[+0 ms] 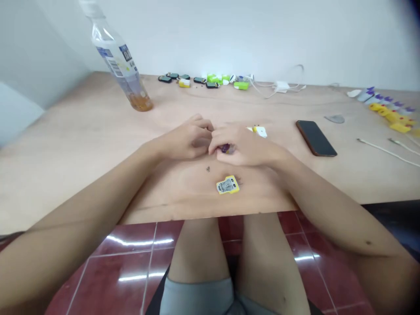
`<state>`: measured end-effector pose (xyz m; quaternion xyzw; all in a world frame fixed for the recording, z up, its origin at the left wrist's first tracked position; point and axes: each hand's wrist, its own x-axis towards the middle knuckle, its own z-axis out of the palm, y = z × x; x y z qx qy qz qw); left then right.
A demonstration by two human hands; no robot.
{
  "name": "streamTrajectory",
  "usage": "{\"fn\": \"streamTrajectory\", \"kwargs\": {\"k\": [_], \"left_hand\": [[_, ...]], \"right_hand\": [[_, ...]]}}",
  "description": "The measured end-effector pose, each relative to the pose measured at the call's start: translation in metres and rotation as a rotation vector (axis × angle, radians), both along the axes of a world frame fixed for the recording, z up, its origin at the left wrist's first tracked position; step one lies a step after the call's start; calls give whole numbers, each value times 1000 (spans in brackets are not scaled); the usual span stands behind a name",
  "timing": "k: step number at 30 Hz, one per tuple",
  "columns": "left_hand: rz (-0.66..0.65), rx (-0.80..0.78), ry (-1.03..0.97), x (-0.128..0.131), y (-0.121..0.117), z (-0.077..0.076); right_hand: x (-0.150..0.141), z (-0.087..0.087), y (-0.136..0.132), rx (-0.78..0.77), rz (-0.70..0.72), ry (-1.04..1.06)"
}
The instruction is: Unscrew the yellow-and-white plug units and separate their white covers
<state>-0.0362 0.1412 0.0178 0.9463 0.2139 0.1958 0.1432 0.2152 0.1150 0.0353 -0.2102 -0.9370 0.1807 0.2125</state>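
Observation:
My left hand (190, 138) rests on the table with its fingers curled, and its fingertips meet those of my right hand. Whatever it may hold is hidden. My right hand (246, 142) is closed around a small dark purple piece (225, 148), only partly visible between thumb and fingers. Just in front of the hands lie a few tiny screws (208, 169). Nearer the table edge is a small yellow-and-grey plastic housing (227, 185), its hollow inside facing up. Behind my right hand a white-and-yellow piece (260, 131) partly shows.
A tall bottle (123, 70) with some brown liquid stands at the back left. Along the wall lie several dark pieces (165, 79), green pieces (215, 79) and a white cable (281, 86). On the right are a phone (316, 138), yellow parts (392, 116) and cable ends (387, 151).

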Motion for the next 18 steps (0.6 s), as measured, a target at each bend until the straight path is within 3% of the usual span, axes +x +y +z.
{"fn": "streamTrajectory", "kwargs": {"k": [7, 18], "left_hand": [[-34, 2, 16, 3, 1, -1], [-36, 49, 7, 1, 6, -7]], "right_hand": [[2, -3, -9, 5, 85, -106], [-9, -14, -11, 114, 198, -103]]}}
